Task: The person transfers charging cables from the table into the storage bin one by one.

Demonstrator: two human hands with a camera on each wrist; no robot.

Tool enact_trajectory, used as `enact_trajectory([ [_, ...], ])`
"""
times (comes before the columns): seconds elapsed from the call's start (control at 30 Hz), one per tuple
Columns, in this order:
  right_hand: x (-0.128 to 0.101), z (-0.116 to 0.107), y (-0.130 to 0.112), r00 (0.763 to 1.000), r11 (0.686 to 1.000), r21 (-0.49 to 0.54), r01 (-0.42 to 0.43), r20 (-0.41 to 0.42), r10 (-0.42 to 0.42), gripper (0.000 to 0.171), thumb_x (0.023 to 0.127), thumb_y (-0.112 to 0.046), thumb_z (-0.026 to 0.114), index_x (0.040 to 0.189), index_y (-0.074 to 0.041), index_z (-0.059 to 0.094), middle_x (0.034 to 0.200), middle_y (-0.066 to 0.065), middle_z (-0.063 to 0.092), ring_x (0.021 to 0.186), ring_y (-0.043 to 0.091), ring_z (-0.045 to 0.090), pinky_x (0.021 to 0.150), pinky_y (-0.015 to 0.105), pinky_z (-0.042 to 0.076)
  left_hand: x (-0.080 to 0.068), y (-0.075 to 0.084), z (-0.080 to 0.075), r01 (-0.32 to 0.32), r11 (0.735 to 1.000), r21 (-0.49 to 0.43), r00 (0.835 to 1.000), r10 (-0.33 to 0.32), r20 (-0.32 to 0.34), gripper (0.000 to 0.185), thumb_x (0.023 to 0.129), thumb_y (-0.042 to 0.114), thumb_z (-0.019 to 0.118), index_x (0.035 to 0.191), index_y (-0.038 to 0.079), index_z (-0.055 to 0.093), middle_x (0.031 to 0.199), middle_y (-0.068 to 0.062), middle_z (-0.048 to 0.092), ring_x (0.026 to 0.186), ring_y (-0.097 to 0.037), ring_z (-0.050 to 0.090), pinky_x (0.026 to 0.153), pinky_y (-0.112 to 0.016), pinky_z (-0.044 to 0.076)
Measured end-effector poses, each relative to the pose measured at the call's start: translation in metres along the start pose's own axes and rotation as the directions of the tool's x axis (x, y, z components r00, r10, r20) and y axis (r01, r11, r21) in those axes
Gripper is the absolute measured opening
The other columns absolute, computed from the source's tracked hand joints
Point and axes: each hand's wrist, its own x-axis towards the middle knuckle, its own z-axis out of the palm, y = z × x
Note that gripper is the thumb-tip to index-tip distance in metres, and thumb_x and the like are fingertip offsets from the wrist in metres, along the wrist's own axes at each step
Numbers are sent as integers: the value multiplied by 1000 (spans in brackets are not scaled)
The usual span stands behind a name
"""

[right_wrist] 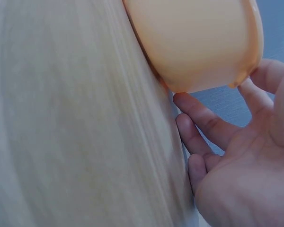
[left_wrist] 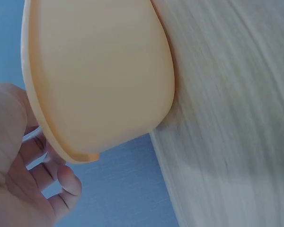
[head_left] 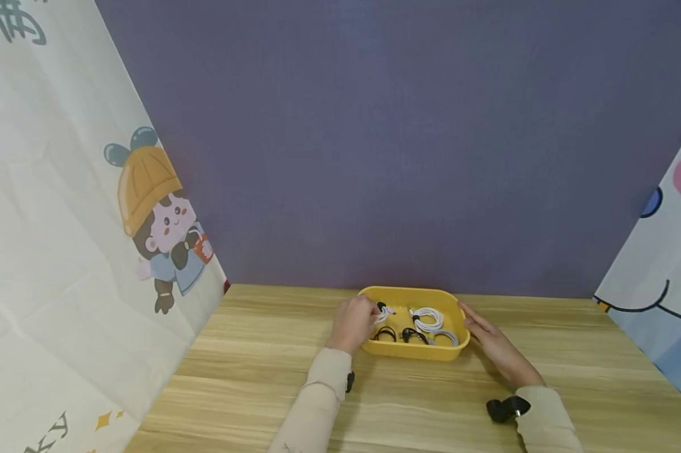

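Two hands work at a yellow tray (head_left: 411, 352) that sits on a pale wooden table (head_left: 261, 377), near its far edge, in front of a purple-grey backdrop (head_left: 397, 138). From the head camera, the left hand (head_left: 354, 323) reaches over the tray's left rim, its fingers curled down onto a small coil of white cable with a black tie (head_left: 383, 313) in the tray's left part. The right hand (head_left: 496, 349) lies on the table against the tray's right end, fingers straight and relaxed, fingertips touching the rim. Inside the tray lie a larger white cable coil (head_left: 428, 319), a white loop near the front right (head_left: 447, 337) and two black loops (head_left: 399, 335) along the front. Both arms wear cream sleeves (head_left: 323, 396). A cartoon-printed curtain (head_left: 148, 220) hangs on the left, another printed cloth (head_left: 666, 264) on the right.

From the left wrist camera, the tray's smooth outer wall (left_wrist: 99, 71) fills the upper left, resting on the table (left_wrist: 227, 118). The left hand (left_wrist: 23, 170) shows at the lower left, fingers (left_wrist: 68, 182) bent in over the rim; what they hold is hidden there.

From the right wrist camera, the tray's rounded end (right_wrist: 199, 42) sits at the top, and the right hand (right_wrist: 236, 165) lies open below it, one fingertip (right_wrist: 182, 100) touching the tray's base and the thumb near the rim.
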Motion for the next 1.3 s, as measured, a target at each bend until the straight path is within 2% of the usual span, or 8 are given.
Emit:
enact_trajectory([
  [0.3,2,1,0,1000,1000,-6,-1,0,1,68,110,-50,35,166,-21,10,173,11,-1,157,44,-1,123,66,11,5,2,9,2,997,75,996,-8,85,11,85,13,79,86,24,83,90,5,75,81,-16,71,71,-33,59],
  [0.43,1,2,0,1000,1000,5,1,3,-1,69,110,-51,36,166,-22,10,173,11,-1,157,44,-1,122,66,12,8,2,11,-2,995,97,996,-7,89,16,85,12,76,80,26,83,85,8,76,78,-17,71,67,-33,58],
  [0.5,1,2,0,1000,1000,14,0,6,-1,69,110,-51,36,166,-22,9,173,11,-1,157,44,-1,122,67,13,10,3,13,-9,992,122,996,-2,90,20,83,11,75,72,27,81,79,10,75,75,-16,71,64,-33,57],
  [0.6,0,2,0,1000,1000,23,-1,10,1,69,109,-51,37,166,-24,9,173,11,-1,157,44,-1,122,67,13,12,3,14,-26,988,154,995,11,98,34,82,11,74,53,28,68,65,13,68,67,-12,67,58,-32,53],
  [0.73,0,1,0,1000,1000,26,0,10,-1,69,109,-52,37,166,-25,10,173,10,-1,157,44,0,122,67,14,13,4,14,-33,984,176,993,13,114,52,83,13,76,42,28,47,54,14,57,59,-8,60,56,-30,50],
  [0.93,0,1,0,1000,1000,18,2,7,-2,69,109,-52,36,166,-24,10,173,11,-1,157,45,-1,122,68,13,14,7,13,-4,983,184,990,-22,142,58,84,19,79,42,25,38,56,11,61,60,-9,61,61,-33,53],
  [1.13,1,0,1,1000,1000,15,3,1,-3,69,109,-52,36,166,-24,10,173,10,0,157,44,0,122,66,13,15,10,12,23,982,190,986,-54,156,51,84,15,76,45,23,44,66,5,69,66,-16,67,65,-37,56],
  [1.3,1,0,1,1000,1000,19,5,0,-5,69,109,-53,37,166,-25,11,173,9,0,157,43,1,123,64,14,15,12,11,32,978,208,985,-66,162,47,86,14,74,48,22,48,69,2,71,66,-17,67,65,-37,56],
])
